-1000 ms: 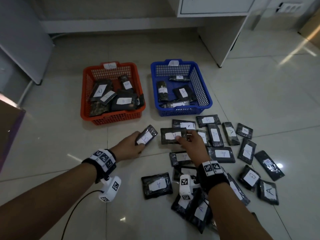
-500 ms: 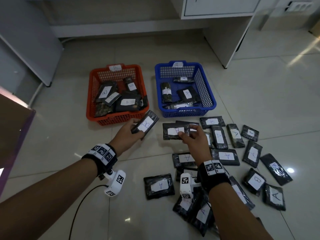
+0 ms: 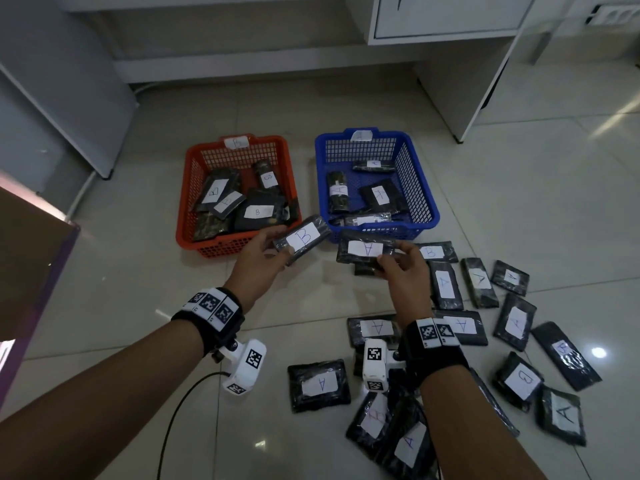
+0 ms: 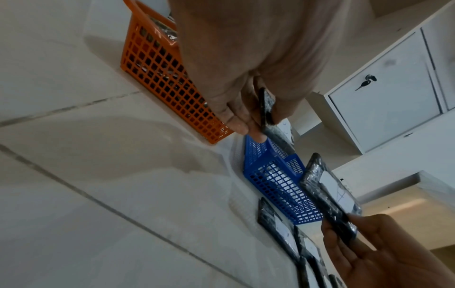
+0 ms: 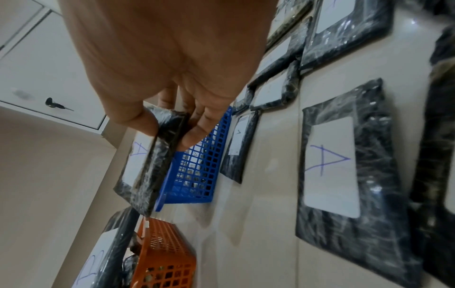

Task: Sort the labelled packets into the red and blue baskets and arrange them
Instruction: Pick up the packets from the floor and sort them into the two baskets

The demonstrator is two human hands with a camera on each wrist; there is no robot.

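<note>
My left hand [image 3: 263,252] pinches a black packet labelled B [image 3: 303,238] by its near end, raised off the floor between the two baskets' front corners. My right hand [image 3: 398,265] pinches a packet labelled A [image 3: 365,249] in front of the blue basket [image 3: 420,188]. The red basket [image 3: 183,209], tagged B, holds several B packets. The blue one holds several A packets. In the left wrist view the B packet [image 4: 267,109] sits edge-on between thumb and fingers. The right wrist view shows the A packet [image 5: 150,165] gripped the same way.
Several labelled packets [image 3: 446,284] lie scattered on the tiled floor at right and near me, one A packet [image 3: 318,384] alone in the middle. A white cabinet [image 3: 450,46] stands behind the baskets. A brown board [image 3: 31,258] is at the left edge.
Both hands have lifted their packets off the floor and carried them forward toward the baskets. The left packet has turned so its B label faces up.
</note>
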